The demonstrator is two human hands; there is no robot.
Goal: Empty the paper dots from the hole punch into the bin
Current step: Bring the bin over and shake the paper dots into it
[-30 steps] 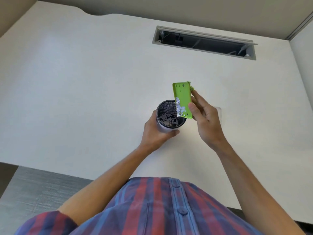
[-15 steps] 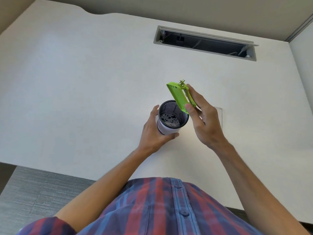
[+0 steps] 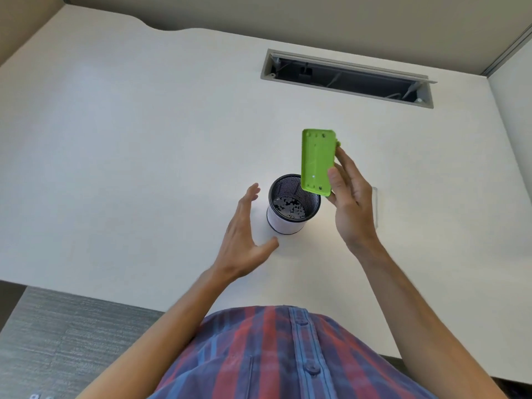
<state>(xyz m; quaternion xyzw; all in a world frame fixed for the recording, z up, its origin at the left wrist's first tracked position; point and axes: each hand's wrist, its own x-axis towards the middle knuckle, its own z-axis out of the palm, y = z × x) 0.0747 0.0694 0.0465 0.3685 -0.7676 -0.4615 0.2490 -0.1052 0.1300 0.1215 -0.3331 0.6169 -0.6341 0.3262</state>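
Observation:
A small black mesh bin (image 3: 309, 197) stands on the white desk (image 3: 144, 139), with white paper dots (image 3: 288, 207) scattered over its bottom. My right hand (image 3: 349, 203) grips the bright green hole punch (image 3: 318, 164), held upright with its flat underside facing me, just above the bin's right rim. One white speck sticks to the punch's base. My left hand (image 3: 244, 240) hovers to the left of the bin, fingers spread, not touching it.
A long cable slot (image 3: 345, 79) is cut into the desk at the back right. A clear flat piece (image 3: 374, 207) lies on the desk behind my right hand. The desk's front edge runs near my body, with grey floor (image 3: 57, 341) at lower left.
My left hand has let go of the bin and drawn back to the left. My right hand has lifted the punch higher and turned its flat base toward me.

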